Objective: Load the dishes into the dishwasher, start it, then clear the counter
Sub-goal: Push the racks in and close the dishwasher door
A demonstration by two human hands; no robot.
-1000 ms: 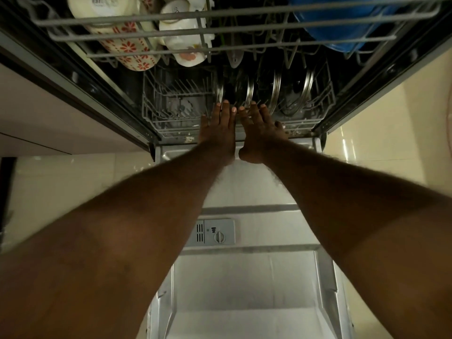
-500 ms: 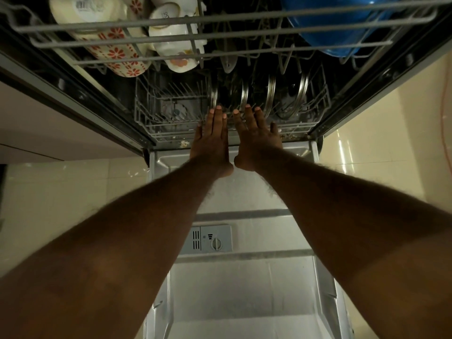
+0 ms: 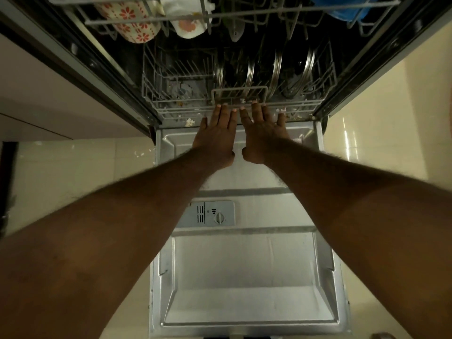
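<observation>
Plates, probably steel, stand behind the lower rack front, where flat-fingered left hand and right hand touch.

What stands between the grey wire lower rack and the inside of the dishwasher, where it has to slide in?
Nothing visible does. The left hand and right hand press straight fingers against the front rail of the grey wire lower rack; the upper wire rack sits above the steel plates.
</observation>
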